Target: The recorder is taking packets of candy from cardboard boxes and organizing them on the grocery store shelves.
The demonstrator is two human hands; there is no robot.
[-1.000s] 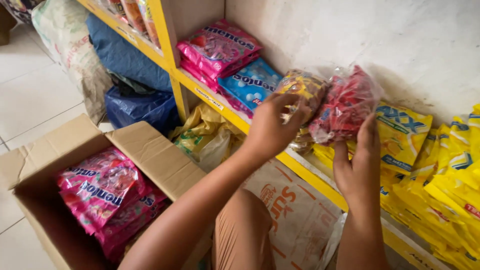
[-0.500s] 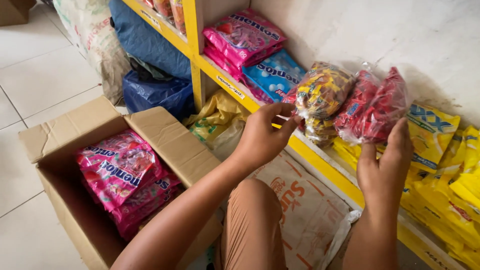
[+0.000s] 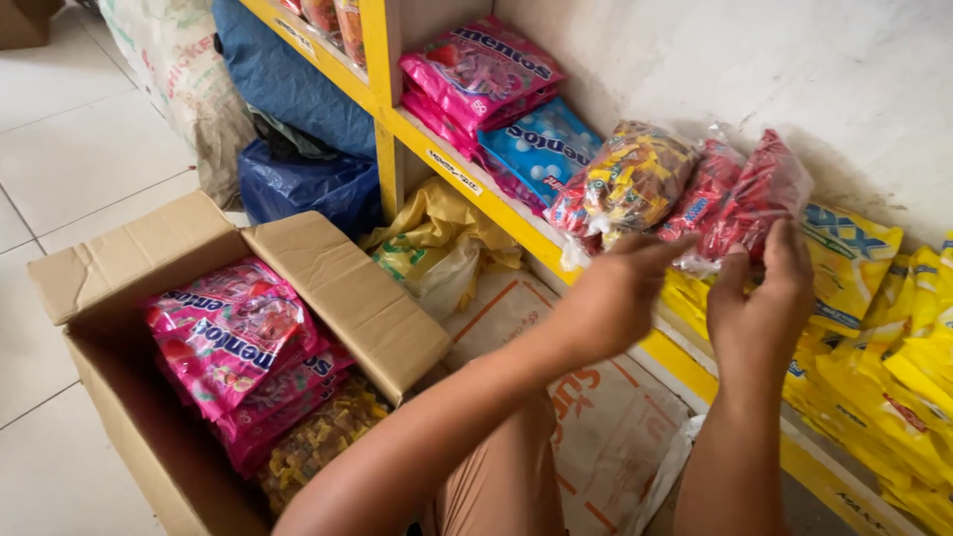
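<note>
Your right hand [image 3: 759,308] has come down off the red bag [image 3: 740,199] since half a second ago. Then it was flat against the bag's lower corner; now the fingers stand loosely spread just below it, the fingertips at or just under the clear plastic edge, pinching nothing that I can make out.

Your left hand [image 3: 611,298] has slid right, away from the yellow-and-red mixed bag [image 3: 625,179]. It hovers in front of the shelf edge [image 3: 467,184], blurred, fingers extended toward the red bag; whether it touches anything I cannot tell.

Both bags now lean on the shelf on their own, the red one against the wall, touching the mixed bag on one side and overlapping the yellow packs [image 3: 874,328] on the other. Judgement: the red bag is placed and let go, hands free.

Box [image 3: 338,288] on the floor to your left, flaps open, pink bags [image 3: 233,333] and a yellowish bag inside. More pink bags and a blue bag [image 3: 541,149] sit further along the shelf.
</note>
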